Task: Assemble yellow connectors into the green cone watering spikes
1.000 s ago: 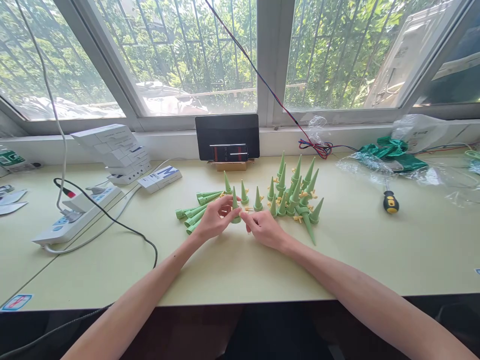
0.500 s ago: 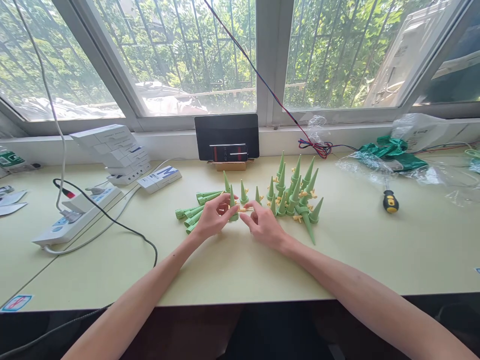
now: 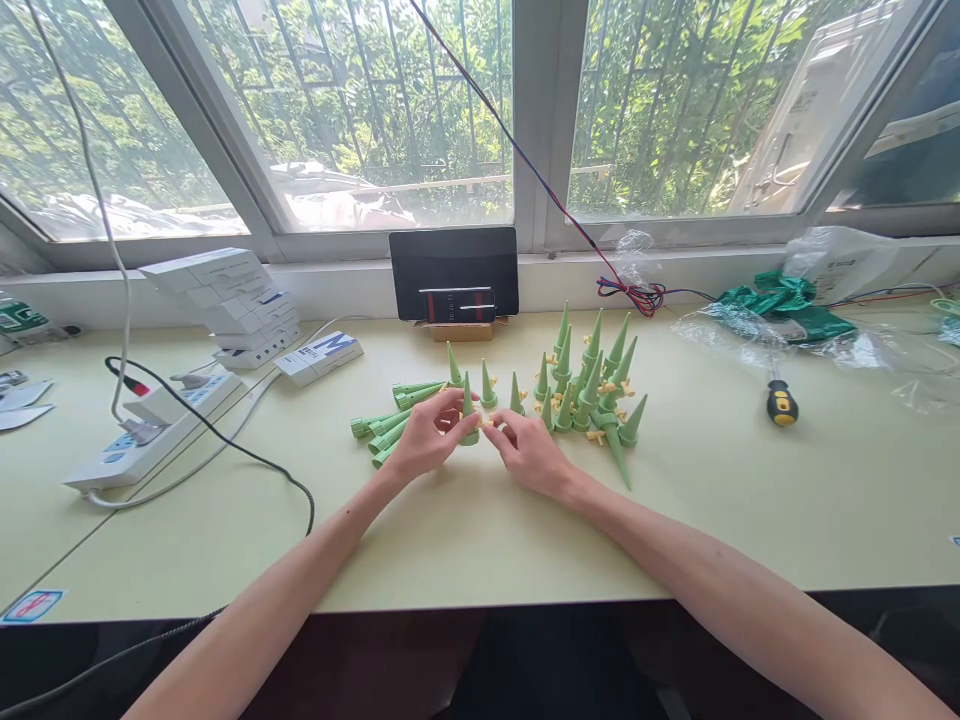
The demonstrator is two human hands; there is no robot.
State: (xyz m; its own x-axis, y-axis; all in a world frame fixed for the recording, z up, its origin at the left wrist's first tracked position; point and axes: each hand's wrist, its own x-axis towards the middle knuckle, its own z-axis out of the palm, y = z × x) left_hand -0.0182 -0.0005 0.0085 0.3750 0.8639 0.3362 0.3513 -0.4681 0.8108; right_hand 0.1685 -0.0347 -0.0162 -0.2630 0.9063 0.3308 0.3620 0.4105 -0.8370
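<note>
large m on white box (image 3: 321,359)

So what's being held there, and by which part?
The left hand grips a green cone near its base, tip up. The right hand is at the yellow piece on its side; whether gripping it, I can't tell.

It's bare arms for me today! Left forearm (image 3: 300,575), right forearm (image 3: 720,580), both slim and smooth, each one tapering down to a narrow wrist. And there, on the left, a small dark spot (image 3: 348,511), just short of the wrist. On to the hands, left hand (image 3: 426,435) and right hand (image 3: 531,455), bare as well, the fingers slender, the nails too small to call. Down by my lap, dark shapes (image 3: 555,665); clothing or shadow, I can't tell.
</note>
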